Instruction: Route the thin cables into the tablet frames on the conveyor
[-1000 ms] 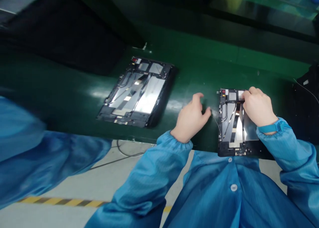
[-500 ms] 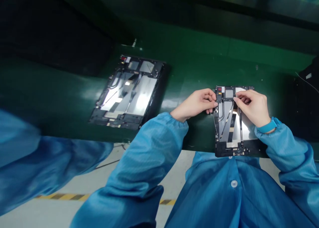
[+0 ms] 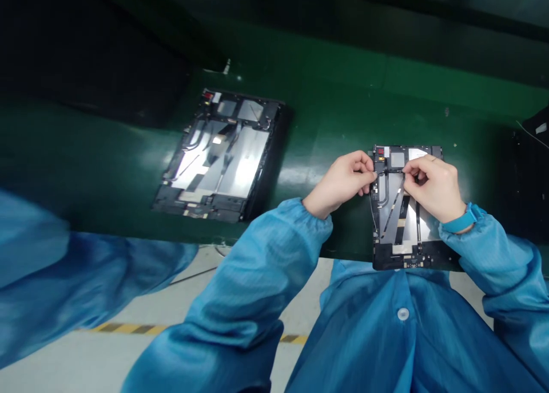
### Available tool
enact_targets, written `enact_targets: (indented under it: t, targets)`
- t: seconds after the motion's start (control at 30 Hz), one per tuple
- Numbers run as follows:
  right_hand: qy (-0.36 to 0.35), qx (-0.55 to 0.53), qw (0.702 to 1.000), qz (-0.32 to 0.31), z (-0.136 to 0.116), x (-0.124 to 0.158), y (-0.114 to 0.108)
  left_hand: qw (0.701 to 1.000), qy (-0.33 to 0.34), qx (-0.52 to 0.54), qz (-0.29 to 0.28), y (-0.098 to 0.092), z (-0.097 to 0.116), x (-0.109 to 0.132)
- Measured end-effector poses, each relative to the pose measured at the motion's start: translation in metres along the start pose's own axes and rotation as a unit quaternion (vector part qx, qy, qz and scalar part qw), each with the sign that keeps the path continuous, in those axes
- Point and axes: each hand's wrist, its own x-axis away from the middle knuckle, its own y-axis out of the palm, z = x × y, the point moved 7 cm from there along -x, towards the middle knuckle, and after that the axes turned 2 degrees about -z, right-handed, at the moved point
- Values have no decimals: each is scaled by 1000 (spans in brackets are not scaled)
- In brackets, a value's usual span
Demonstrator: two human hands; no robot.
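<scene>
An opened tablet chassis [image 3: 401, 241] with a shiny metal plate and black flex cables lies on the green belt right in front of me. My left hand [image 3: 345, 181] is curled at its top left corner, fingertips pinched against the frame edge. My right hand [image 3: 433, 187] rests over the upper middle of the chassis, thumb and forefinger pinched on a small part that I cannot make out. A thin wire [image 3: 372, 213] runs down the chassis's left side.
A second open tablet chassis [image 3: 223, 155] lies further left on the green conveyor belt [image 3: 343, 101]. Another person's blue sleeve [image 3: 64, 278] fills the lower left. A dark object [image 3: 534, 170] sits at the right edge. Grey floor with a yellow-black stripe [image 3: 128, 328] is below.
My left hand moved right from the bare belt to the chassis's top left corner and closed. My right hand shifted from the top edge to the upper middle and pinched.
</scene>
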Motion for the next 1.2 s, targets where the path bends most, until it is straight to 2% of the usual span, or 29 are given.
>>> enact_targets:
  t: [0.13,0.27,0.37,0.5,0.63,0.8,0.93,1.07,1.2]
  targets:
    - [11,-13,1000,-20,5,2,2,991,25,-130,-11,-6,13,-4]
    - [3,-17,1000,-19,8,4,3,936,104,-335,-14,-7,44,-8]
    - [-4,-28,1000,-12,9,5,3,900,126,-413,-52,0,59,-16]
    - [5,-38,999,-13,13,4,2,885,130,-434,-106,8,69,-26]
    - [1,-44,999,-11,13,4,2,873,128,-453,-129,15,70,-29]
    - [19,-48,999,8,17,-2,-4,840,143,-512,-107,21,71,-24]
    - [29,-22,999,24,25,-14,-12,812,152,-552,-115,21,68,-20]
    - [1,58,998,4,26,-17,-16,814,169,-552,-62,23,68,-6]
    - [-60,170,983,-39,14,-5,-13,812,133,-568,-25,48,60,17]
